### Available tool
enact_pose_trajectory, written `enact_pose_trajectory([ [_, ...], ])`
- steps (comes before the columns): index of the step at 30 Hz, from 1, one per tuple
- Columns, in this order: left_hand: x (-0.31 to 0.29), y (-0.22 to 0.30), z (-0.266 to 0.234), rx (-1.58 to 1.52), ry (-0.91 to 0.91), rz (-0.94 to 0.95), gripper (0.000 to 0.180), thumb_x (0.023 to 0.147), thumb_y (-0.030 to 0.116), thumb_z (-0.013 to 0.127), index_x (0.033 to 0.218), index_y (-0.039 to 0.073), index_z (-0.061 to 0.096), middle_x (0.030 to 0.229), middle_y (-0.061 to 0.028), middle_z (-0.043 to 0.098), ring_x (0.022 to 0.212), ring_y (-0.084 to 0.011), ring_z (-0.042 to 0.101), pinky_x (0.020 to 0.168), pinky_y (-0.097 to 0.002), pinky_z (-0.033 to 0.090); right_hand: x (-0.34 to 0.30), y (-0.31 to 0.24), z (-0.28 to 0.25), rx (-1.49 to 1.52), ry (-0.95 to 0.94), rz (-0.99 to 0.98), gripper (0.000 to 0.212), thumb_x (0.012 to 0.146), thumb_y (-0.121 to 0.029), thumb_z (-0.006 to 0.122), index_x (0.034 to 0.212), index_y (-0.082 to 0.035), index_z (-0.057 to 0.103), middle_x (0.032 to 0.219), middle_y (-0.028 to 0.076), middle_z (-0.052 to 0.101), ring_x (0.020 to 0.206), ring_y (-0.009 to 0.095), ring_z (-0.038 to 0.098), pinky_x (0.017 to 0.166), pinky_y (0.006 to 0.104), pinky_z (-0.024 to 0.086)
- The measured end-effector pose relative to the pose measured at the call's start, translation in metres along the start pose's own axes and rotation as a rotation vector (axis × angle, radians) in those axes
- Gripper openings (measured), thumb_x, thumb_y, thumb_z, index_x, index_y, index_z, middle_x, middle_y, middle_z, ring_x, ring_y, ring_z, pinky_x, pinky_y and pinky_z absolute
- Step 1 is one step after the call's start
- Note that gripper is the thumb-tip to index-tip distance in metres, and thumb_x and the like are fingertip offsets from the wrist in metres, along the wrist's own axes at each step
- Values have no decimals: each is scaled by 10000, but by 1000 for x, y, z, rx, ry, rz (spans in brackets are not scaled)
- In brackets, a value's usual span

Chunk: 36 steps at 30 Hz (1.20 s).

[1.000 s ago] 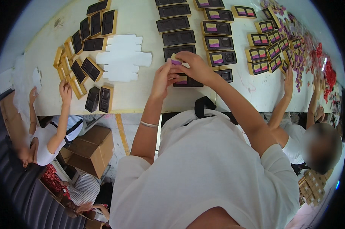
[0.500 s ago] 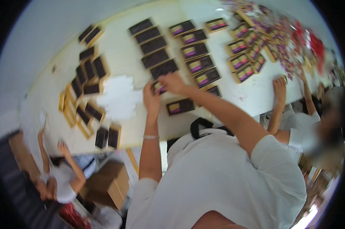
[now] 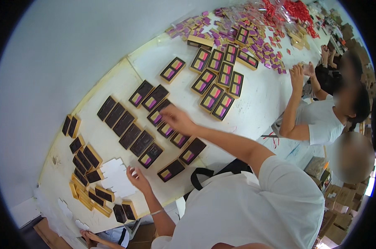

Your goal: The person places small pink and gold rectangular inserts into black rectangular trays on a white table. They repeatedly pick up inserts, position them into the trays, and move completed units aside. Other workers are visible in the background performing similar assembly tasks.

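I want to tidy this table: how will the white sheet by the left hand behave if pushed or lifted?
The white sheet looks like thin card, so it's probably light and slightly bendy. Lying flat, it should slide rather than tip. Its notched edge might snag on the nearby dark tray.

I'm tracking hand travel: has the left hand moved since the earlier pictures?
Yes: the left hand has moved toward the white cardboard sheet.
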<state>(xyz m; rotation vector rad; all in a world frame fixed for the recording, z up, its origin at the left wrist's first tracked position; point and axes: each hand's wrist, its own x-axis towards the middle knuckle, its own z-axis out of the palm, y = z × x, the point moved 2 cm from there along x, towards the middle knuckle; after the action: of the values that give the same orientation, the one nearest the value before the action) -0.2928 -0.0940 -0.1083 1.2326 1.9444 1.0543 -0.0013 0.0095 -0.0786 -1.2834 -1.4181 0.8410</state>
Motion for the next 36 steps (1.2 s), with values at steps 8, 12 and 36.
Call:
enact_pose_trajectory([
  [8,-5,230,178,-547,-570,-84,320,909,197,479,1184,33,481,1056,-102,572,844,-129,552,714,-255,458,138,108,-256,-503,394,-47,237,758,-92,604,977,-8,574,913,148,549,841,309,547,743,359,442],
  [12,44,335,341,-1114,-1089,-562,450,906,208,458,1290,13,329,1199,-149,435,1096,-263,457,888,-374,434,200,156,-310,-668,267,-31,268,746,-102,579,997,-10,585,974,163,557,899,322,544,788,390,441],
  [36,153,365,597,-968,-855,-830,366,911,434,364,1077,123,461,1118,-118,485,1048,-287,465,880,-503,375,312,210,-315,-9,113,242,333,789,-321,567,833,10,573,812,155,515,843,301,518,707,362,423],
])
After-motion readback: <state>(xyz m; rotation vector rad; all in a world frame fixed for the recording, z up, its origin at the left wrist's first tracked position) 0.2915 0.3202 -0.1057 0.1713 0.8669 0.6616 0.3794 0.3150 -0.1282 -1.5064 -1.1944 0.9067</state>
